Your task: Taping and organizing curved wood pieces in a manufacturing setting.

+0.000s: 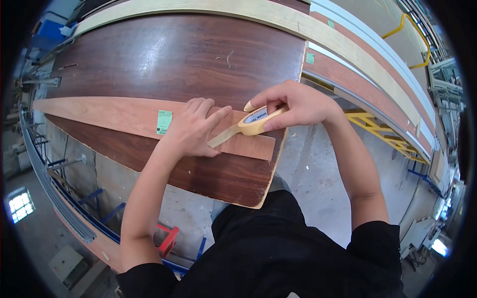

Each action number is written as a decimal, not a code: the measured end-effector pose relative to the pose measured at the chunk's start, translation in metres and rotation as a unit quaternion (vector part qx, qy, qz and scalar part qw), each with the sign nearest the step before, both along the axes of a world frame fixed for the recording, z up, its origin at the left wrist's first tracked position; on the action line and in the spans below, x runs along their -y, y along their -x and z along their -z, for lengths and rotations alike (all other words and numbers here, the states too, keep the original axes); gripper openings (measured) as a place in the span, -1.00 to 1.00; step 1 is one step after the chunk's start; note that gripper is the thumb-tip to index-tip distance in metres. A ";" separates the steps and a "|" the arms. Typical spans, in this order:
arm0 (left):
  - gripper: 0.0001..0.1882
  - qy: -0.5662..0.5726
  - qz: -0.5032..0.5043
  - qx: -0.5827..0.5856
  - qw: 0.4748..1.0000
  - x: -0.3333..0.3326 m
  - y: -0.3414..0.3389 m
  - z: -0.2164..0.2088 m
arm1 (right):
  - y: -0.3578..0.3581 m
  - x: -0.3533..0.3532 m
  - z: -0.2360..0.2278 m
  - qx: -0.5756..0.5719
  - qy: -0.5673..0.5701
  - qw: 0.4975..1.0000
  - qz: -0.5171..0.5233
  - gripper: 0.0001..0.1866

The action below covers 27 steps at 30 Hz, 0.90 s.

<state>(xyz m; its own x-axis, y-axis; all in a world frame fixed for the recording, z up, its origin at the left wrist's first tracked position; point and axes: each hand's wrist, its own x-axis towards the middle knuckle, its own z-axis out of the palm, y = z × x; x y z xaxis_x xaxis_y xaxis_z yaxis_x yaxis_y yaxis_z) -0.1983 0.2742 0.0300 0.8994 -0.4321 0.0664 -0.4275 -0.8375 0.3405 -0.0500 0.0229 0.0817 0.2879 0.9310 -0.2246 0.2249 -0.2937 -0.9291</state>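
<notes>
In the head view, looking down, the left hand (pixel 191 130) is resting with fingers spread on a long reddish-brown board (pixel 119 110), its thumb lying by the end of a pale tape strip (pixel 226 135). The right hand (pixel 300 104) is gripping a yellow roll of tape (pixel 254 129) between thumb and fingers, above the board's right end. The strip is running from the roll toward the left hand. The board is lying on a dark wood-grain surface (pixel 174 54), near its front edge. A crooked pull on the roll could be skewing or creasing the strip; a light left-hand press could be letting it lift.
</notes>
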 end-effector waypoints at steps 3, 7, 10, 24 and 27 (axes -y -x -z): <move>0.03 0.001 -0.002 -0.007 1.000 0.004 0.007 -0.022 | 0.006 0.006 -0.015 -0.042 -0.032 0.999 -0.006 -0.47; 0.06 -0.024 0.009 -0.015 1.000 0.004 0.012 -0.053 | 0.020 0.012 -0.042 0.002 -0.071 0.997 -0.007 -0.49; 0.07 -0.031 0.008 -0.021 0.999 0.002 0.015 -0.066 | 0.028 0.015 -0.060 0.109 -0.068 0.992 0.004 -0.52; 0.10 -0.034 0.061 -0.003 0.998 0.001 0.043 -0.076 | 0.065 0.040 -0.036 0.036 -0.065 0.984 0.164 -0.63; 0.10 -0.026 0.056 -0.007 0.998 0.001 0.048 -0.073 | 0.078 0.034 -0.055 0.048 -0.058 0.981 0.177 -0.66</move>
<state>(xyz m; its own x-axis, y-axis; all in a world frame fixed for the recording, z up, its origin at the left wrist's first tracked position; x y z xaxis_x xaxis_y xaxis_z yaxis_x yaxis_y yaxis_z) -0.2460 0.2732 0.1029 0.8461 -0.5322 0.0292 -0.5146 -0.8014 0.3047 -0.1283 -0.0108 0.1371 0.6125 0.7865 -0.0794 0.2168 -0.2637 -0.9399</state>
